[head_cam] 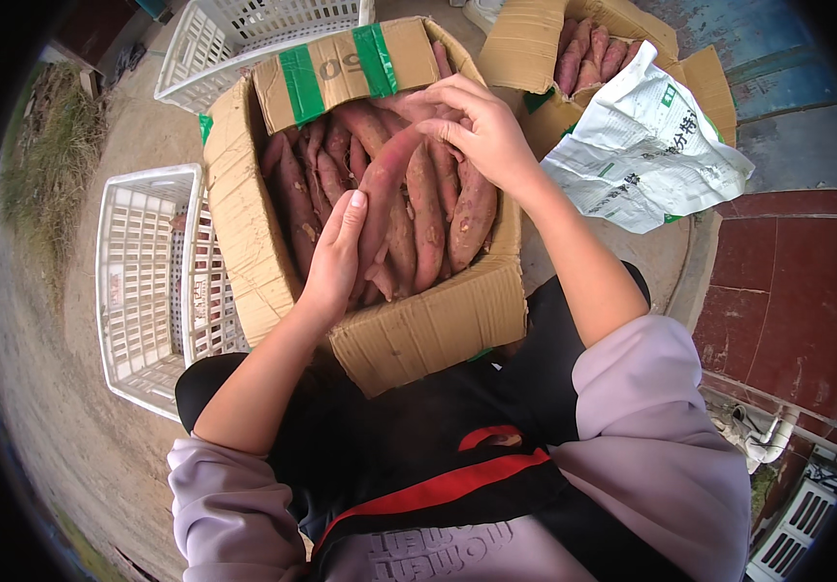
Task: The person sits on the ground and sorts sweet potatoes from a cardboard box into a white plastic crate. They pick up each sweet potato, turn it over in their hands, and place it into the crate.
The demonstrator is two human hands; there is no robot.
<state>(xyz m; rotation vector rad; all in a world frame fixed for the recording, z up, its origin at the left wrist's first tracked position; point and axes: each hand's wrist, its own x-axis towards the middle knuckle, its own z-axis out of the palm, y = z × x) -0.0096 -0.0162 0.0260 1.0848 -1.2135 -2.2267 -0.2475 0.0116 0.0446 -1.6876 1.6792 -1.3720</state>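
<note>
A long red-skinned sweet potato (387, 166) lies slantwise above the others in a cardboard box (418, 335). My left hand (335, 258) holds its lower part, with the thumb along the skin. At its upper end my right hand (473, 124) has thumb and fingers curled about the tip; the fingers partly hide it. Beneath both hands, several sweet potatoes fill the box, among them a thick one (473, 218) by the right wall. The box's far flap (342, 69) bears green tape and stands folded up.
White plastic crates stand at the left (146, 269) and behind the box (207, 44). A second cardboard box (524, 44) holds more sweet potatoes (586, 54) at the back right. A crumpled white printed bag (644, 156) hangs over its near side. Dark red tiles (789, 298) lie to the right.
</note>
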